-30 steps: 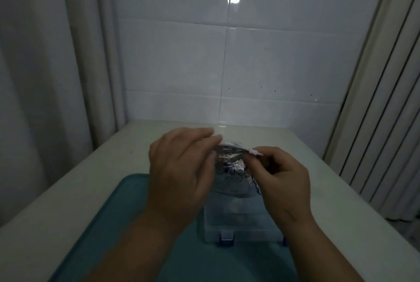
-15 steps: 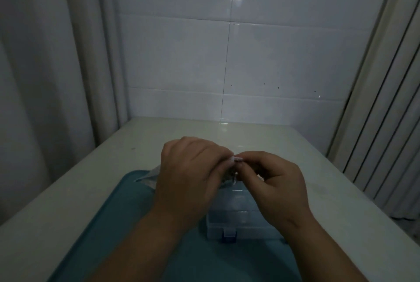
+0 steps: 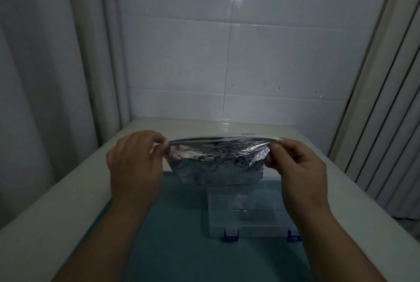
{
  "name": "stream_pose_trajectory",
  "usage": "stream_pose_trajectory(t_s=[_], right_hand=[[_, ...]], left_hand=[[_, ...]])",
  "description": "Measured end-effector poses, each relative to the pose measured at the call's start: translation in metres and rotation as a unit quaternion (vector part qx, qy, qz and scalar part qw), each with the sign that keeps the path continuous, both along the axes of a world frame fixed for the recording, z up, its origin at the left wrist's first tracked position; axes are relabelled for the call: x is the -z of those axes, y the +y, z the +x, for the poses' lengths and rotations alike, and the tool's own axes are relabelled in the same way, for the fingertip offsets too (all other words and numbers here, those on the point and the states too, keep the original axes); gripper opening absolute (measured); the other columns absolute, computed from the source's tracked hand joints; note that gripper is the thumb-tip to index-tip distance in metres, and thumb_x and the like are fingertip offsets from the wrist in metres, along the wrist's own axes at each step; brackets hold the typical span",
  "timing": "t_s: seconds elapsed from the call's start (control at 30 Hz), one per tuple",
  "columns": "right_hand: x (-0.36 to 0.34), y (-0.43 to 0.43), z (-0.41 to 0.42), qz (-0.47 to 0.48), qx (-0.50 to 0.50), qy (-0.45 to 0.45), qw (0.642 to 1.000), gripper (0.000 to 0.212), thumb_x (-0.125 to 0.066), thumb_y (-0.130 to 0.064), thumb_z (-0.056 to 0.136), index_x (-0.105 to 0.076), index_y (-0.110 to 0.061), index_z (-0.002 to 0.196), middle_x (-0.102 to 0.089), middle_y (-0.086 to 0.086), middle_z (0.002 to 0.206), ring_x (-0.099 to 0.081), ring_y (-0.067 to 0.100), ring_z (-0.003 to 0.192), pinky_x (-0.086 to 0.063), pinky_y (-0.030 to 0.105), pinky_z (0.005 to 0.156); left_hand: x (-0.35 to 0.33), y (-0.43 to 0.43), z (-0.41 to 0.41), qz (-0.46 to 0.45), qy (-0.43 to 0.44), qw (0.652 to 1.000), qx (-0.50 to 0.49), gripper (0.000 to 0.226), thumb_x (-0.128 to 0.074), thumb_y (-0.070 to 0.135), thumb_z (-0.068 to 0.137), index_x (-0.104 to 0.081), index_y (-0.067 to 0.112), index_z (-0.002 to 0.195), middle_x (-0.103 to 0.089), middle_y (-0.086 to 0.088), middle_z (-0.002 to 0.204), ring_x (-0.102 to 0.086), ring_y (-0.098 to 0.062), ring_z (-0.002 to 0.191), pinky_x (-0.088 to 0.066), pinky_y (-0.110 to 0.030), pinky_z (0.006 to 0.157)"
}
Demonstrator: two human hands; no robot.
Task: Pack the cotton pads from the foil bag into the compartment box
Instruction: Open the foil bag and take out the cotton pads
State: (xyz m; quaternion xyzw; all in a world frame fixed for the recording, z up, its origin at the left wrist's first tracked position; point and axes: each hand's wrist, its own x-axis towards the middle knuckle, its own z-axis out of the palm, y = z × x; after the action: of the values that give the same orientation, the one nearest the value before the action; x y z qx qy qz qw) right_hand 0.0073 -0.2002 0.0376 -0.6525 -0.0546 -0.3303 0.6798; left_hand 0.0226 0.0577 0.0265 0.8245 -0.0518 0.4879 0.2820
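Pinching the foil bag (image 3: pixel 217 163) at both top corners, left hand (image 3: pixel 134 163) and right hand (image 3: pixel 297 165) look mid-opening; next probably reaching inside, over the closed-looking compartment box (image 3: pixel 247 211).

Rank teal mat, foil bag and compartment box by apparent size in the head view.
1. teal mat
2. foil bag and compartment box look alike; the bag, held nearer the camera, hides part of the box.

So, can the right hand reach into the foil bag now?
Probably not yet: the right hand and left hand each pinch a top corner of the foil bag, so neither is free.
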Motion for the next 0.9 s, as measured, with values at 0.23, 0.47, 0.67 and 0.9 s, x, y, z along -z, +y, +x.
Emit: stream_pose_trajectory(t_s=[0.23,0.47,0.67,0.9], right_hand=[[0.002,0.003,0.002,0.002,-0.019,0.031,0.999,0.012,-0.055,-0.014,0.095,-0.064,-0.008,0.097,-0.071,0.005,0.089,-0.067,0.013,0.076,-0.056,0.026,0.069],[0.0,0.003,0.001,0.019,-0.023,0.033,0.999,0.012,-0.052,-0.015,0.097,-0.06,-0.006,0.097,-0.071,0.01,0.092,-0.069,0.026,0.086,-0.06,0.038,0.075],[-0.001,0.007,-0.001,0.046,-0.042,0.031,0.998,0.012,-0.051,-0.013,0.097,-0.058,-0.013,0.087,-0.067,0.013,0.088,-0.066,0.026,0.082,-0.061,0.04,0.072],[-0.003,0.01,-0.004,0.052,-0.091,0.033,0.994,0.01,-0.048,-0.01,0.098,-0.056,-0.007,0.092,-0.064,0.018,0.089,-0.065,0.023,0.078,-0.061,0.033,0.069]], left_hand=[[0.003,-0.004,0.004,-0.165,0.016,0.981,0.104,0.003,-0.06,0.02,0.093,-0.06,0.022,0.091,-0.063,0.012,0.088,-0.058,0.0,0.082,-0.043,-0.019,0.074],[0.007,-0.007,0.008,-0.297,0.092,0.897,0.313,0.045,-0.075,0.013,0.08,-0.05,0.037,0.11,-0.064,0.012,0.108,-0.062,0.007,0.096,-0.047,-0.013,0.081],[0.031,-0.012,0.022,-0.22,0.239,0.879,0.351,0.082,-0.085,0.035,0.062,-0.04,0.045,0.131,-0.06,0.018,0.125,-0.055,-0.001,0.118,-0.05,-0.021,0.083],[0.036,-0.004,0.027,-0.185,0.254,0.898,0.309,0.067,-0.089,0.025,0.058,-0.056,0.032,0.116,-0.069,0.013,0.11,-0.063,0.005,0.099,-0.049,-0.011,0.083]])
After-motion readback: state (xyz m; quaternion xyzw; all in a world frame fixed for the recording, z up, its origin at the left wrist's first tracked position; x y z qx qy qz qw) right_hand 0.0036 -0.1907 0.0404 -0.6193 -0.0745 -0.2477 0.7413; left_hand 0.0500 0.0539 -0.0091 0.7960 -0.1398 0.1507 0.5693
